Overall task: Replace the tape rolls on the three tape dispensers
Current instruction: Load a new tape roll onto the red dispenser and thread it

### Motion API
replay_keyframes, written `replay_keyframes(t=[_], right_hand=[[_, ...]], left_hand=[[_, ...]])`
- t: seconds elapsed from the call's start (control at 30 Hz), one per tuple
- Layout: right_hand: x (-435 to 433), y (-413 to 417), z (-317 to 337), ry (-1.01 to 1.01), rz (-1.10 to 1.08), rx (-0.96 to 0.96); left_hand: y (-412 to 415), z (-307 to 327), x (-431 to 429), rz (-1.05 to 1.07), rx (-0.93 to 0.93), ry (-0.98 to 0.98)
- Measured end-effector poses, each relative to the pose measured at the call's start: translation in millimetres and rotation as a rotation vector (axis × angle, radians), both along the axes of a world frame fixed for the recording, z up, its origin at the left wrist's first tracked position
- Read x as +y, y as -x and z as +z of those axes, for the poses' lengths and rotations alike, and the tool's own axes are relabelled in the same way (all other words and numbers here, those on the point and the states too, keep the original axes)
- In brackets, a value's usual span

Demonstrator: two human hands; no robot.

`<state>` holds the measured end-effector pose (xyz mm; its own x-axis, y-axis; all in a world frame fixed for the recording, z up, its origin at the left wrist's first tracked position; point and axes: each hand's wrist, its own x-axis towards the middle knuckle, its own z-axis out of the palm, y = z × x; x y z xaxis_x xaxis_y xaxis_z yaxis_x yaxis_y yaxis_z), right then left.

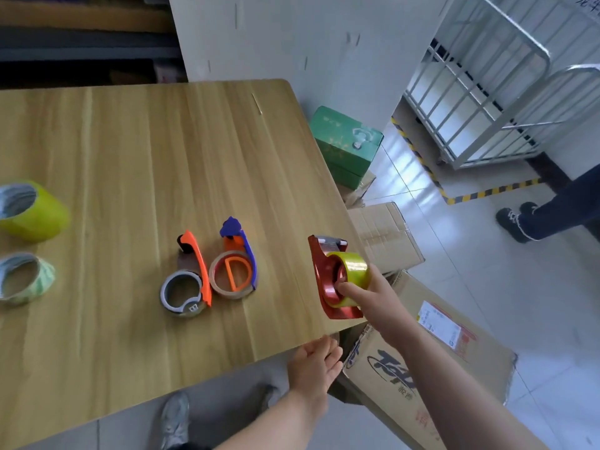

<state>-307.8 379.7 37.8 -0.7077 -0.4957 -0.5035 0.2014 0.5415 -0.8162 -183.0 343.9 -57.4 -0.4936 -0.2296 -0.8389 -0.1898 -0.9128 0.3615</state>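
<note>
A red tape dispenser (324,280) with a yellow-green tape roll (354,266) on its hub stands at the right edge of the wooden table (136,147). My right hand (370,297) grips that roll, thumb on the hub. My left hand (313,365) hangs relaxed and holds nothing, just off the table's near edge. An orange dispenser (198,264) carries a nearly spent grey-cored roll (180,292). A blue and orange dispenser (242,251) holds a brown roll core (232,279). At the left lie a thick yellow-green roll (35,211) and a thinner pale roll (27,277).
Cardboard boxes (431,362) crowd the floor right of the table, with a green box (344,144) behind them. A metal cage trolley (487,92) stands at the back right. Another person's legs (552,216) are at the right. My shoe (175,420) is below the table.
</note>
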Motion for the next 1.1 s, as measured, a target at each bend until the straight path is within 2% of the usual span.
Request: replay_keyframes(t=[0.13, 0.3, 0.73, 0.83, 1.0, 1.1], right_hand=[[15.8, 8.3, -19.9, -0.084, 0.09, 0.038], [26.4, 14.9, -41.7, -0.14, 0.17, 0.043], [40.2, 16.3, -88.7, -0.091, 0.241, 0.021], [44.6, 15.6, -95.4, -0.106, 0.262, 0.014], [49.2, 11.2, -103.8, -0.091, 0.273, -0.037], [47.8, 12.5, -105.8, -0.087, 0.277, -0.044]], left_hand=[[10.0, -20.0, 31.4, -0.045, -0.093, 0.107], [20.3, -38.9, 47.8, -0.054, -0.184, 0.154], [28.2, -81.4, 54.7, -0.07, -0.274, 0.186], [34.1, -85.9, 53.1, -0.032, -0.267, 0.127], [43.6, -87.7, 46.1, 0.168, -0.288, -0.021], [45.5, -92.5, 42.3, 0.222, -0.237, -0.098]])
